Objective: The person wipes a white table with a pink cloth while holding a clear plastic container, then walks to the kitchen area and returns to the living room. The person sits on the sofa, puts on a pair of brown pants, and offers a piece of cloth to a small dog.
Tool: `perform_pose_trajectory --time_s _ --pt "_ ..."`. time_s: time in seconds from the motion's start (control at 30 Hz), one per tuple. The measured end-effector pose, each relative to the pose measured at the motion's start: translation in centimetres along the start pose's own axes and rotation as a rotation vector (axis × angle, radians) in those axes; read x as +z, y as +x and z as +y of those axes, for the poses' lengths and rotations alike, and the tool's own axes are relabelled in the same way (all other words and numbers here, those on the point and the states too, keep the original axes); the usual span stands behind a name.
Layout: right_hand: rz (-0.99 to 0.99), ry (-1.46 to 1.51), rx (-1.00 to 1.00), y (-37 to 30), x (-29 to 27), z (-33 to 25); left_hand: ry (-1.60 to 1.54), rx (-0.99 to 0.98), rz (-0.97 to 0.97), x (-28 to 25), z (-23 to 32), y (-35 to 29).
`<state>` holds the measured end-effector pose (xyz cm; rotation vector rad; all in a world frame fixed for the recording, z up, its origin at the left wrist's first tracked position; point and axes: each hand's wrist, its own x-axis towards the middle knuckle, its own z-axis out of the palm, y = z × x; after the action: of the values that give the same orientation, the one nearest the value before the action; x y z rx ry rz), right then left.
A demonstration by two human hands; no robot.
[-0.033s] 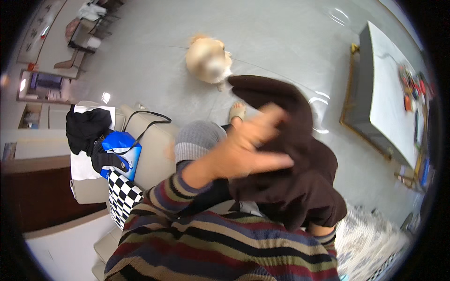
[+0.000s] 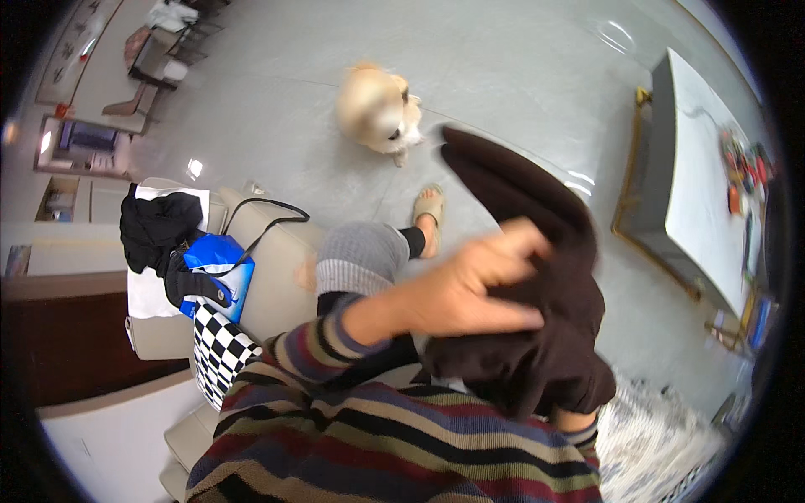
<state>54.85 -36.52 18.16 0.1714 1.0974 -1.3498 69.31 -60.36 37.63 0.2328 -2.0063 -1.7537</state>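
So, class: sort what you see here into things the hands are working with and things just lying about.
In hand:
left hand
dark brown garment

Lying about:
small dog
blue bag
checkered cloth
black clothing
low table

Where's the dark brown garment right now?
In the head view, the dark brown garment is held up right of centre, in front of the person's chest. The left hand lies across it, with the small pale dog on the floor beyond.

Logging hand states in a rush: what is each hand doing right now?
Left hand: fingers spread, pressed on the dark brown garment; grip cannot be told.
Right hand: hidden under the garment, only its striped cuff shows.
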Motion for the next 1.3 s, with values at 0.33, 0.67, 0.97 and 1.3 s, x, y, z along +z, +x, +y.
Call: perform_pose_trajectory --time_s 0.33,0.67,0.97,1.3 --pt "0.325 -0.095 0.065 8.5 -3.1 -5.9 -0.766 -0.539 -0.624 4.8 -19.9 3.0" --pt "0.439 -0.140 0.116 10.2 -0.7 -9.5 -0.350 -0.479 -0.568 7.5 -23.8 10.3" --pt "0.460 -0.184 -0.039 -4.8 -2.0 -5.4 -0.257 -0.334 -0.409 10.4 -22.9 13.3" --pt "0.172 -0.251 -0.385 -9.3 2.3 0.6 -0.337 -0.094 -0.384 10.0 -16.6 1.6"
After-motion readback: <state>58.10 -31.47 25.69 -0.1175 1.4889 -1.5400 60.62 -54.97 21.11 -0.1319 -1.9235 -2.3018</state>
